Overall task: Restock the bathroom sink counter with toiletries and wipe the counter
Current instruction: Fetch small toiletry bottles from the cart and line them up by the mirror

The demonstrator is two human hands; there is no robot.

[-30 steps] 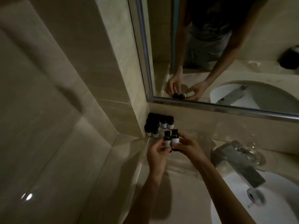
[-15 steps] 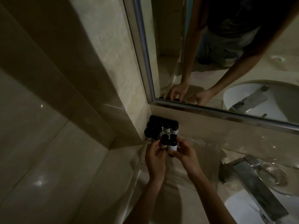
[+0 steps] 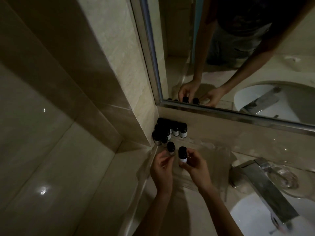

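Note:
Several small dark bottles (image 3: 168, 132) with white labels stand packed in the counter's back left corner, under the mirror. Just in front of them my left hand (image 3: 162, 166) pinches the base of one dark bottle (image 3: 171, 148), held upright. To its right, my right hand (image 3: 196, 165) grips a second dark bottle (image 3: 182, 155) with a white label, a little nearer to me. The two bottles stand slightly apart, close above the beige counter (image 3: 172, 206). The bottles' lower ends are hidden by my fingers.
A crumpled clear plastic bag (image 3: 214, 155) lies on the counter behind my right hand. A steel faucet (image 3: 262, 184) reaches over the white basin (image 3: 250, 217) at the right, with a clear glass dish (image 3: 284, 178) behind it. The mirror (image 3: 238, 68) and tiled wall (image 3: 119, 65) close the corner.
The two bottles were held side by side, touching; now they are apart, the left one closer to the cluster. Both hands have edged toward the corner.

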